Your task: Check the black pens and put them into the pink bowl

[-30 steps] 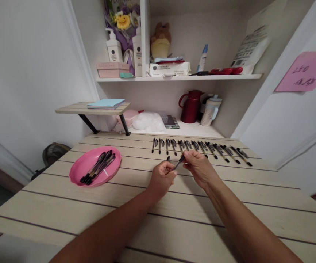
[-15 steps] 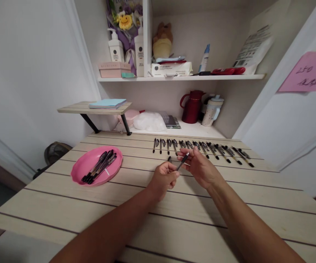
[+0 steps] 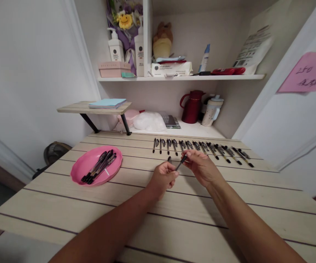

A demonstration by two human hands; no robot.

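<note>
My left hand (image 3: 161,181) is closed around the lower end of a dark pen (image 3: 180,163), which slants up to the right. At the pen's upper end, the fingertips of my right hand (image 3: 202,168) pinch the black tip section. A small black pen cap (image 3: 169,159) lies on the table just beyond my left hand. Behind both hands runs a row of uncapped pens (image 3: 175,147), with loose caps between them. To the left, several capped pens (image 3: 100,166) lie bunched in a pink scalloped dish (image 3: 75,175).
The slatted table (image 3: 51,215) fills the foreground. A small raised shelf (image 3: 73,107) with blue paper (image 3: 108,103) stands at the back left. Farther back are a white plastic bag (image 3: 149,122), a red jug (image 3: 193,106) and a pale tumbler (image 3: 212,111).
My right hand has moved from spread fingers beside the pen to a pinch on its upper end. My left hand and the pen it holds have barely moved.
</note>
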